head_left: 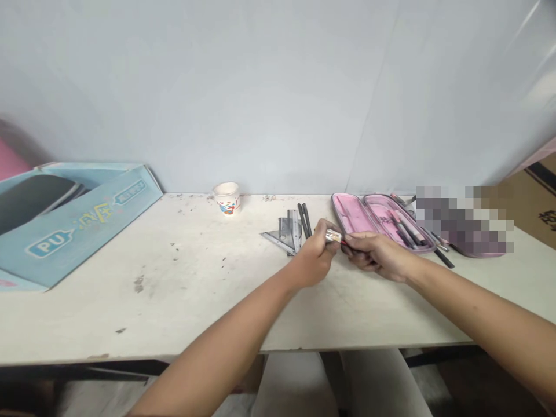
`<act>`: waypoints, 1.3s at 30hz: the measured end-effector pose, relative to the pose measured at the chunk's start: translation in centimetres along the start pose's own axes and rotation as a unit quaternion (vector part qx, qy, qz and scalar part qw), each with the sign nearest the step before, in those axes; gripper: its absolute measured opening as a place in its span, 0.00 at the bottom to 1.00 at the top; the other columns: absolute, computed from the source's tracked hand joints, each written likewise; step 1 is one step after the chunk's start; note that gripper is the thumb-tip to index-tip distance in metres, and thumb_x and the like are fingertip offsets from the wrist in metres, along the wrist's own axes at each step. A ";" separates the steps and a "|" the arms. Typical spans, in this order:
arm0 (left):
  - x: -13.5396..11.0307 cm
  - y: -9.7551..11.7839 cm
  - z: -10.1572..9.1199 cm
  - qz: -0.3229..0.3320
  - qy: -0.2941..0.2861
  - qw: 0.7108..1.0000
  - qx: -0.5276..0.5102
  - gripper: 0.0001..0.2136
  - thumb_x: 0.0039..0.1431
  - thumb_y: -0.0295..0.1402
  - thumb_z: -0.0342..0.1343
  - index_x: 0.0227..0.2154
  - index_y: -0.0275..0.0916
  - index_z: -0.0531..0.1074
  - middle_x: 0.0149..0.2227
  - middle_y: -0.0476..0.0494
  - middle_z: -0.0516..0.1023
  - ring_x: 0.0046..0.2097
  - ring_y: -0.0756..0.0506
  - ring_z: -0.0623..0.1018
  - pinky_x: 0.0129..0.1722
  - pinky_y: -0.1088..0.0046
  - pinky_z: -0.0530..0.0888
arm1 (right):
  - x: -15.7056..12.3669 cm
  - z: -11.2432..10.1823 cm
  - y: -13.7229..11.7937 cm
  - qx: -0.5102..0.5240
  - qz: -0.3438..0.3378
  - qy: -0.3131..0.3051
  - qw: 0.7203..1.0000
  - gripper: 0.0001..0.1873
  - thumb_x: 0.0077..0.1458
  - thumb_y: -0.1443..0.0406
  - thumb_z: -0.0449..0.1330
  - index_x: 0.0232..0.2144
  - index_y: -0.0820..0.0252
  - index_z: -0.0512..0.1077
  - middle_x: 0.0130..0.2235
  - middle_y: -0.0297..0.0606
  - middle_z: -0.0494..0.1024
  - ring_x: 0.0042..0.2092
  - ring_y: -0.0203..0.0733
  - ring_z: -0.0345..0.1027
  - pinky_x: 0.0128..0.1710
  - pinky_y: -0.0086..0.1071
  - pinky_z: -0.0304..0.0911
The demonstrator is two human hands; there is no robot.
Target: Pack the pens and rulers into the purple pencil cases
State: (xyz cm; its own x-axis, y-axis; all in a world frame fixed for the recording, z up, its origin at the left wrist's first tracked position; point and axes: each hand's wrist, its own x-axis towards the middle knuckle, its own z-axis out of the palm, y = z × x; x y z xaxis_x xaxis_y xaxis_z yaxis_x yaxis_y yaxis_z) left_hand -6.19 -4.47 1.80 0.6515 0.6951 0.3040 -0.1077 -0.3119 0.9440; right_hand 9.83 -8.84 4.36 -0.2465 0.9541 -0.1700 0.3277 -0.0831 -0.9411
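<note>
Both my hands meet over the middle of the white table. My left hand is closed round a small clear and silver object, perhaps a pen cap or sharpener. My right hand is closed on a thin dark pen with a red tip that points into that object. Just behind my left hand lie clear set squares and a ruler and two black pens. An open pink pencil case holding several pens lies behind my right hand.
A small printed paper cup stands near the wall. A light blue cardboard box lies at the left end. Loose pens lie right of the case beside a blurred-out patch. A brown carton is at the far right.
</note>
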 end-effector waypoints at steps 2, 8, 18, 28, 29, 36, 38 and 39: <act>0.4 -0.4 0.1 -0.025 0.016 0.997 -0.072 0.08 0.59 0.37 0.46 0.37 0.41 0.56 0.24 0.55 0.59 0.22 0.54 0.59 0.23 0.78 0.59 | 0.5 0.3 -0.2 -0.166 -0.063 0.108 0.978 0.16 0.57 0.55 0.43 0.24 0.58 0.59 0.20 0.30 0.58 0.21 0.33 0.51 0.21 0.28 0.45; 1.0 -0.5 -0.2 -0.020 0.043 0.982 -0.182 0.08 0.58 0.35 0.48 0.35 0.41 0.54 0.24 0.56 0.58 0.22 0.56 0.60 0.23 0.78 0.62 | 0.9 1.0 -0.2 -0.560 -0.209 0.234 0.767 0.13 0.57 0.67 0.44 0.39 0.63 0.66 0.35 0.45 0.74 0.36 0.42 0.66 0.27 0.31 0.48; 0.9 -0.2 -0.4 -0.021 0.021 0.996 -0.088 0.06 0.59 0.34 0.46 0.37 0.41 0.56 0.25 0.54 0.63 0.23 0.55 0.62 0.23 0.79 0.63 | 1.4 0.2 -0.5 -0.167 -0.112 0.104 0.974 0.21 0.58 0.53 0.41 0.22 0.59 0.62 0.18 0.30 0.60 0.21 0.34 0.53 0.23 0.28 0.48; 1.3 -0.3 -0.9 0.000 0.098 0.985 -0.141 0.08 0.59 0.35 0.49 0.37 0.40 0.56 0.26 0.54 0.63 0.23 0.55 0.65 0.24 0.78 0.66 | 1.0 -0.3 0.5 -0.338 -0.139 0.213 0.906 0.18 0.60 0.57 0.41 0.24 0.58 0.63 0.21 0.33 0.67 0.26 0.36 0.61 0.28 0.29 0.51; 1.4 -0.2 -1.0 -0.001 0.116 0.981 -0.156 0.09 0.58 0.36 0.50 0.37 0.40 0.56 0.28 0.53 0.66 0.24 0.55 0.66 0.24 0.77 0.67 | 1.1 -0.4 0.8 -0.303 -0.139 0.225 0.916 0.18 0.60 0.57 0.41 0.25 0.58 0.62 0.21 0.32 0.66 0.25 0.36 0.60 0.28 0.29 0.52; 1.3 0.5 -0.9 -0.025 0.107 0.958 -0.265 0.12 0.57 0.39 0.53 0.38 0.40 0.57 0.41 0.42 0.73 0.34 0.51 0.74 0.32 0.72 0.72 | 2.3 1.2 1.8 -0.137 -0.191 0.290 0.928 0.13 0.59 0.58 0.45 0.43 0.56 0.57 0.26 0.31 0.67 0.26 0.36 0.62 0.29 0.30 0.57; 1.2 0.5 -0.7 -0.036 0.101 0.954 -0.279 0.13 0.56 0.40 0.54 0.38 0.40 0.58 0.42 0.42 0.74 0.35 0.50 0.75 0.34 0.70 0.72 | 2.4 1.6 1.9 -0.122 -0.195 0.286 0.930 0.16 0.58 0.59 0.45 0.47 0.56 0.55 0.28 0.31 0.68 0.25 0.35 0.61 0.29 0.31 0.58; 1.1 0.6 -0.6 -0.041 0.099 0.953 -0.284 0.14 0.55 0.40 0.55 0.38 0.40 0.58 0.42 0.42 0.74 0.36 0.49 0.76 0.35 0.69 0.72 | 2.4 1.6 1.9 -0.119 -0.196 0.283 0.931 0.18 0.58 0.59 0.45 0.50 0.56 0.53 0.28 0.31 0.68 0.24 0.35 0.60 0.29 0.32 0.58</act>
State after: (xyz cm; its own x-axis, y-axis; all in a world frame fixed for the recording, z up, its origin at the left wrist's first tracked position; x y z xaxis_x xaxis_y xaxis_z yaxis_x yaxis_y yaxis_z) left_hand -6.01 -3.45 2.76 0.5269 0.8280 0.1917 -0.4881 0.1102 0.8658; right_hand 8.37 -7.20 1.68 0.1076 0.9023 0.4174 0.5237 0.3054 -0.7953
